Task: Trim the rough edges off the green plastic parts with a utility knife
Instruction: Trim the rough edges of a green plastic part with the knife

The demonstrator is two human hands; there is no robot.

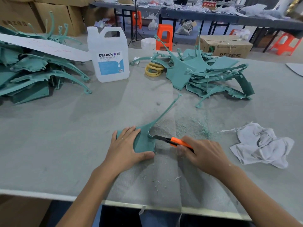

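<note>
Green plastic part (145,144) lies flat on the grey table mat (57,145), close to the front edge with its metal strip. Its wide body is nearest, and its thin arm runs away to the right, ending free between the two heaps.

The left hand (126,148) presses on the body with straight, spread fingers and covers its left portion. The right hand (203,154) curls its fingers round the orange utility knife (177,142); the rear of the handle is buried in the fist, and the fingertips are blurred. The dark blade tip meets the part at the inner curve where arm joins body.

Green shavings (195,128) litter the mat just beyond the knife and toward the front edge. A crumpled white rag (262,145) lies near the right hand, apart from it. Left of the left hand, and between the part and the far items, the mat is open.

Farther off, a heap of green parts (32,76) is cut by the left frame edge, with a white sheet (45,46) across it. A DEXCON jug (109,54) stands beside it, then yellow rings (154,69) touching a second heap (213,76).

Beyond the table's far edge stand a cardboard box (226,46) and an orange stool (164,36); the clutter behind is too blurred to name.
</note>
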